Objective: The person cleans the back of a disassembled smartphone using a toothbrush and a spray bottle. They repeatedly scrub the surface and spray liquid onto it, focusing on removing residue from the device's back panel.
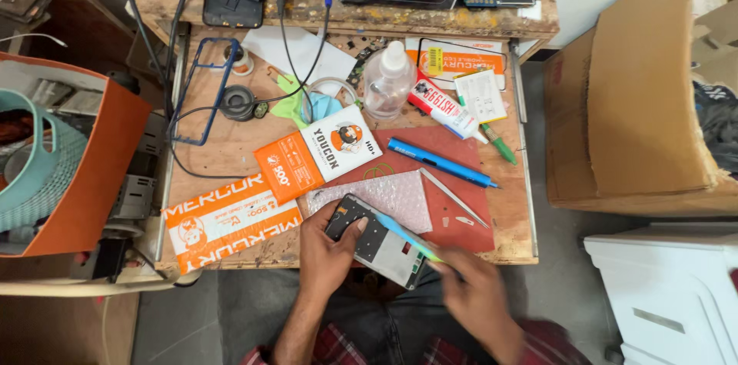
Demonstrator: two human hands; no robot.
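Note:
My left hand (pixel 329 251) grips an opened phone (pixel 378 243) by its left end, thumb pressed on its dark inner face, at the front edge of the wooden workbench (pixel 231 142). My right hand (pixel 480 297), blurred by motion, holds a thin blue and green tool (pixel 407 236) that lies slanted across the phone. Both hands hover just in front of a sheet of bubble wrap (pixel 396 194) on a red mat (pixel 461 215).
Orange and white packets (pixel 231 219) lie at the left. A blue pen-shaped tool (pixel 442 163), tweezers (pixel 453 197), a glue tube (pixel 442 107) and a clear bottle (pixel 388 81) sit behind. Electronic stations stand on the rear shelf. A cardboard box (pixel 638 104) stands at right, an orange bag (pixel 92 173) at left.

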